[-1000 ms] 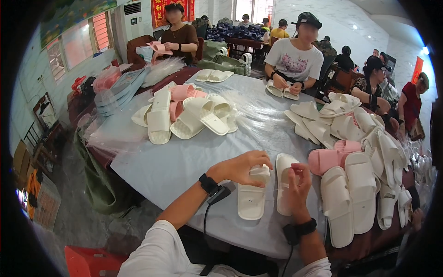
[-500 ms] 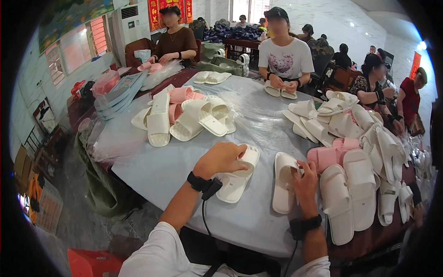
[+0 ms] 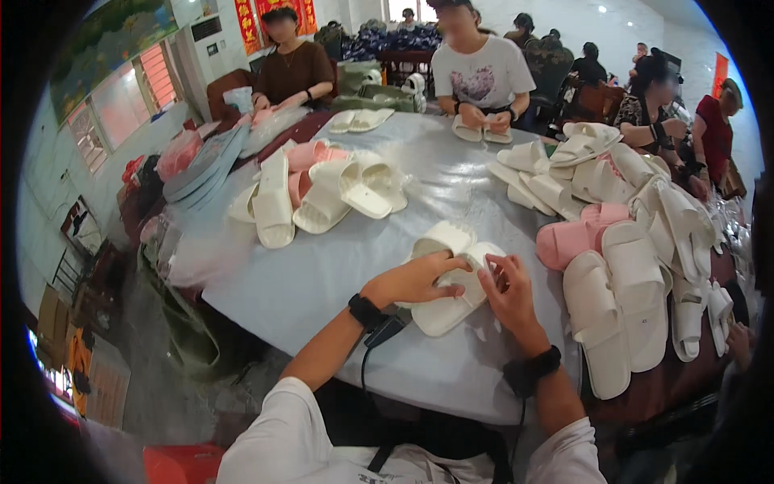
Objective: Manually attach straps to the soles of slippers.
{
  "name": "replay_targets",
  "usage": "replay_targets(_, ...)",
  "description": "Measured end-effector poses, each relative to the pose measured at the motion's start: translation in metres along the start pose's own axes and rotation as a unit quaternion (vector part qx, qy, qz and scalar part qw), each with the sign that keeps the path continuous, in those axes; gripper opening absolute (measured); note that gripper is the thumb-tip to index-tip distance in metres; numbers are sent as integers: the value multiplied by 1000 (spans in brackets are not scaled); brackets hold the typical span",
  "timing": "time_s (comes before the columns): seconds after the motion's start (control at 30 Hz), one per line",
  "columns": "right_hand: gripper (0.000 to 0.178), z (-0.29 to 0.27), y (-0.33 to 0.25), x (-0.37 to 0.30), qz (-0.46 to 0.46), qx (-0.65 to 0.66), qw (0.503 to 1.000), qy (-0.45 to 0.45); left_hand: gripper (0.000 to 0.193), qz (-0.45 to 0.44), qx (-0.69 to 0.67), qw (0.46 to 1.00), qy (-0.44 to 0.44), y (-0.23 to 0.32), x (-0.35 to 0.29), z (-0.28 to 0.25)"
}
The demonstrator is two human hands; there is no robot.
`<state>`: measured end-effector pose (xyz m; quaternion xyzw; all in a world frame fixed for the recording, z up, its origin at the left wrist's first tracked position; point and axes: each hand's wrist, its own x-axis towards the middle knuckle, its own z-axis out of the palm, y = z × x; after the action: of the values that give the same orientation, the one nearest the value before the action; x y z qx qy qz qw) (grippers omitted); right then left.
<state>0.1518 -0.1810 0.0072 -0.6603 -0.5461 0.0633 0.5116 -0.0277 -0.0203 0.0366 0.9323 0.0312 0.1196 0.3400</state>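
Note:
Two white slippers lie together before me on the table, overlapping: the front white slipper (image 3: 441, 319) partly covers the rear white slipper (image 3: 445, 235). My left hand (image 3: 415, 279) comes over the pair from the left, thumb and forefinger closed on the front slipper near its strap. At that strap's right edge, my right hand (image 3: 511, 297) has its fingers bent, with thumb and fingertips pinching the rim. The left hand's other fingers are hidden behind the slippers. Both wrists wear black bands with a small device and cable.
To the right rises a heap of white slippers (image 3: 617, 300) with pink slippers (image 3: 571, 242) among it. A smaller pile (image 3: 324, 194) stands at the left. Across the table (image 3: 339, 300), one person handles white slippers (image 3: 481, 132); another sits far left by plastic bags (image 3: 278, 135).
The right-hand slipper has come leftward onto the other one, so the two that lay apart now overlap. My right hand moved left and away from me with it; the view has shifted slightly.

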Motion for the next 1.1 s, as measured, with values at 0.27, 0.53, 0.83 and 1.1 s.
replay_targets(0.27, 23, 12, 9, 3, -77, 169, 981, 51, 51, 19, 93, 982, 162, -29, 3, -2)
replay_targets(0.53, 20, 11, 14, 4, -23, 141, 989, 30, 40, 77, 115, 871, 472, -32, -6, -34)
replay_targets(0.83, 21, 9, 13, 1, -45, 35, 998, -11, 46, -11, 342, 650, 679, -70, -32, -72)
replay_targets(1.1, 23, 8, 29, 2, -24, 47, 997, -58, 80, -184, 269, 662, 675, -113, -57, -82)
